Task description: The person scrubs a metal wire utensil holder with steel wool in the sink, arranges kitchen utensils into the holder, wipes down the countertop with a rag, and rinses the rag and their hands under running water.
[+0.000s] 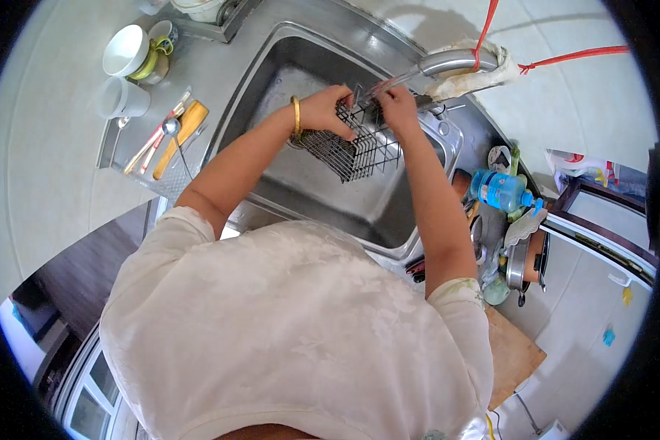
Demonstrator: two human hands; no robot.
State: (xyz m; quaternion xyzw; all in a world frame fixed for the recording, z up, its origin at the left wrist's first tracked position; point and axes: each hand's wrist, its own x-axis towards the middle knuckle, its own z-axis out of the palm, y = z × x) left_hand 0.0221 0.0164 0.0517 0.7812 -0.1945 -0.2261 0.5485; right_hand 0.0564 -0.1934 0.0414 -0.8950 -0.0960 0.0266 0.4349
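Observation:
A black wire-mesh basket [350, 155] is held tilted over the metal sink [271, 81]. My left hand [328, 111], with a gold bangle at the wrist, grips the basket's left side, thumb over the wires. At the basket's far right side is my right hand [400, 110], its fingers closed and bent inward. Something dark shows by those fingertips, but what they hold is hidden. Water runs from the faucet [458, 61] between the two hands.
On the left counter are a white bowl [125, 50], a white cup [123, 98], a wooden spatula [181, 139] and a ladle [171, 127]. To the right lie a blue bottle [500, 191] and a pot [518, 262]. Red cord ties the faucet.

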